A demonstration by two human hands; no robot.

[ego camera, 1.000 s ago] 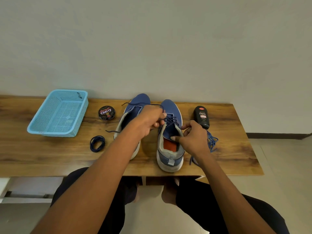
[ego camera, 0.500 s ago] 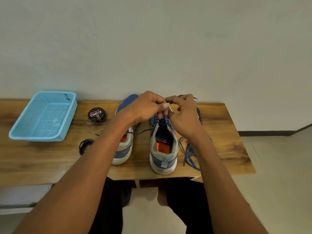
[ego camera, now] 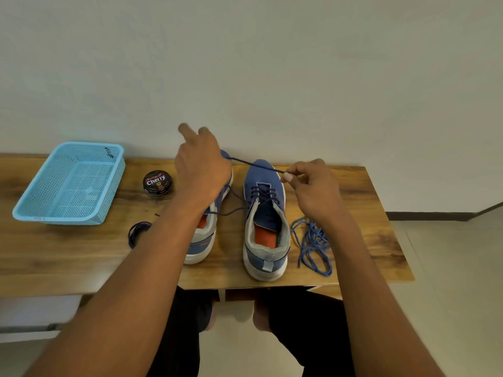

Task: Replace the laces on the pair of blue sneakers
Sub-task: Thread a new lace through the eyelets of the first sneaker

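Note:
Two blue sneakers stand side by side on the wooden table (ego camera: 68, 257), toes toward the wall. The right sneaker (ego camera: 265, 221) has a dark navy lace (ego camera: 255, 166) threaded through its eyelets. My left arm covers most of the left sneaker (ego camera: 202, 242). My left hand (ego camera: 201, 164) is raised above the left sneaker's toe and holds one part of the lace, with its index finger stuck out. My right hand (ego camera: 313, 189) pinches the lace's tip beside the right sneaker's toe. The lace runs taut between both hands, and another strand drops to the eyelets.
A loose, lighter blue lace (ego camera: 313, 242) lies tangled right of the right sneaker. A coiled dark lace (ego camera: 137, 232) lies left of my left arm. A shoe-polish tin (ego camera: 158, 182) and a light blue basket (ego camera: 68, 183) sit further left. The wall is just behind the table.
My hands were together over the right sneaker's eyelets. They have drawn apart, the left up and leftward, the right to the right, stretching the dark lace between them.

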